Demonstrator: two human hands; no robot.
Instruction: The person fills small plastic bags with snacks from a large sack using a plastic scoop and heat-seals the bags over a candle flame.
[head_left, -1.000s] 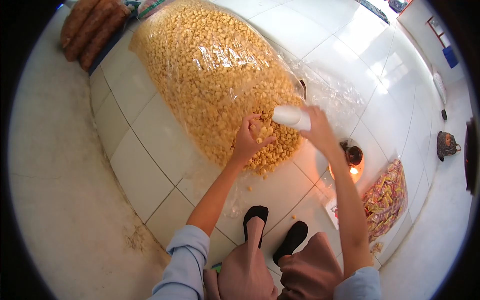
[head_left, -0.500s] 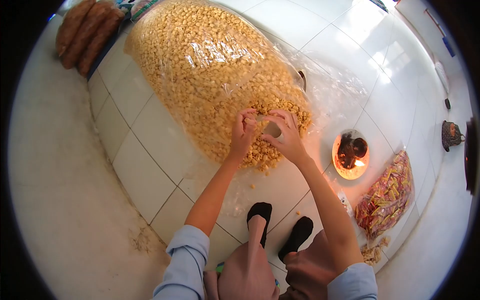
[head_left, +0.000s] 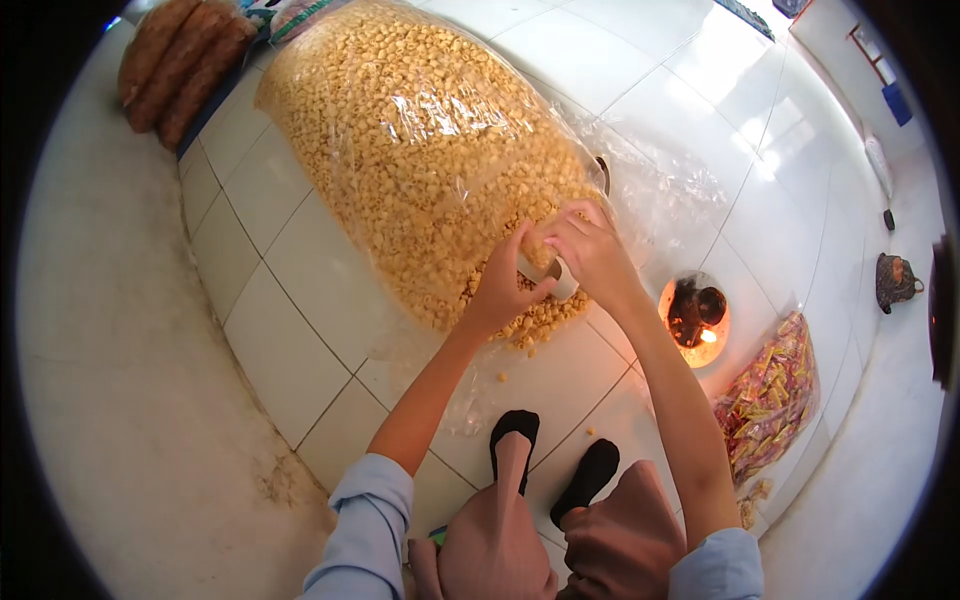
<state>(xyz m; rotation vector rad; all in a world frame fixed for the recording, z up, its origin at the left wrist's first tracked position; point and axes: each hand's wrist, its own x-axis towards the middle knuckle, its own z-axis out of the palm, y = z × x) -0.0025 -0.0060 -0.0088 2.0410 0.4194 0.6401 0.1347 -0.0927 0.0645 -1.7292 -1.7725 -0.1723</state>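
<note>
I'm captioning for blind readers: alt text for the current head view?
A left hand and right hand work at a white container over a clear bag of yellow puffed snacks. At right, a flame burns on a plate near a bag of packets.

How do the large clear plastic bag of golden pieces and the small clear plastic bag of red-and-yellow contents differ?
The large bag is far bulkier than the small bag. The large bag's contents look golden throughout; the small bag's mix red and yellow. Both are see-through and rest on the white tiled floor.
</note>
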